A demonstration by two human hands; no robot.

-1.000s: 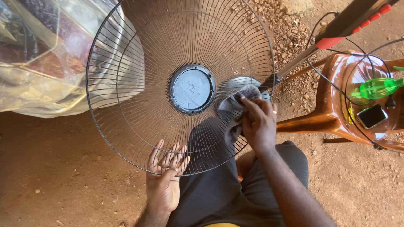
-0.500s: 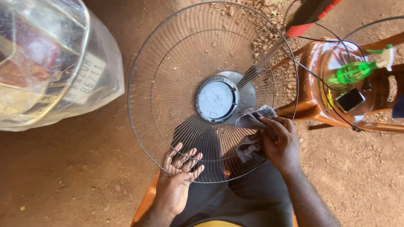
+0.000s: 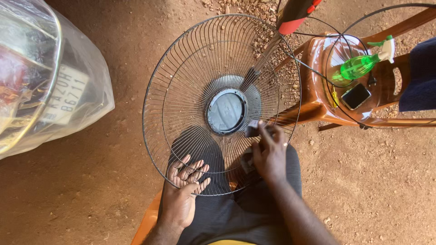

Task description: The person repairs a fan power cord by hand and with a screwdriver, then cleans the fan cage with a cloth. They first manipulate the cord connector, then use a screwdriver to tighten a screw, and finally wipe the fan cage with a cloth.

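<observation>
Landmark: the round wire fan guard (image 3: pixel 200 68) rested across the seated person's lap, its grey centre disc (image 3: pixel 226 111) facing up.
Left hand: the left hand (image 3: pixel 184 190) lay at the guard's lower rim, fingers spread apart and laced through the wires, steadying the guard rather than gripping it.
Right hand: the right hand (image 3: pixel 269 156) sat just below and right of the centre disc, fingers together and pressed down on a small grey cloth (image 3: pixel 251 129) against the wires.
Cloth position: touching the guard, just beside the disc's lower right edge.
Step in hand (judgement): wiping the wires. It would be done well by running the cloth along each spoke from disc to rim, with the guard held still at the rim and turned in stages so no sector is missed.
Risk (judgement): thin wires may bend under heavy pressure.
Bag: a large clear plastic bag (image 3: pixel 86 63) stood well left of the guard, holding items too blurred to tell, with a pale rectangular label (image 3: pixel 66 95) on its side.
Bottle: a green spray bottle (image 3: pixel 359 67) with a pale trigger lay on the orange-brown plastic stool (image 3: pixel 313 111) to the guard's right.
Device: a dark phone (image 3: pixel 356 96) lay just below the bottle.
Second guard: a thin dark wire ring (image 3: pixel 334 50) rested on the stool.
</observation>
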